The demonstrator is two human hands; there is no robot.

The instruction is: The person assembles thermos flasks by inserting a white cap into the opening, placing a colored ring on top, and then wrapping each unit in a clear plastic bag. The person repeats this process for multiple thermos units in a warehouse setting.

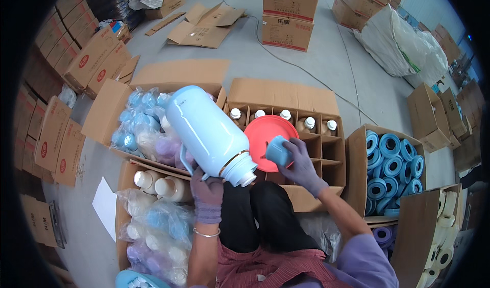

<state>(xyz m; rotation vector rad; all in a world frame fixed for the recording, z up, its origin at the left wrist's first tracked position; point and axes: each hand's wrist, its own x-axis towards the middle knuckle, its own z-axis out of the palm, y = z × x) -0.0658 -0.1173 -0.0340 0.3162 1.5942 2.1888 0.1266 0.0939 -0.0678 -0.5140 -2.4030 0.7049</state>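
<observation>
My left hand [206, 193], in a grey-purple glove, is closed round the handle side of a large light-blue vacuum flask [206, 127]. The flask is tilted, its gold-ringed neck and white mouth pointing down to the right. My gloved right hand [302, 166] grips a small blue cup-shaped lid [277, 151] over a round red plastic dish [255, 134]. That dish rests on a divided carton [311, 193] in front of my knees. Along the carton's far row stand several white-capped bottles [309, 123]. Lid and flask are apart.
Bagged blue, white and purple parts [140, 112] fill a carton on the left; a nearer carton holds white pieces [171, 188] and more bags. Blue rings [391, 145] fill a box on the right, beside cream rings [445, 257]. A cable [301, 66] crosses the floor near stacked boxes [287, 32].
</observation>
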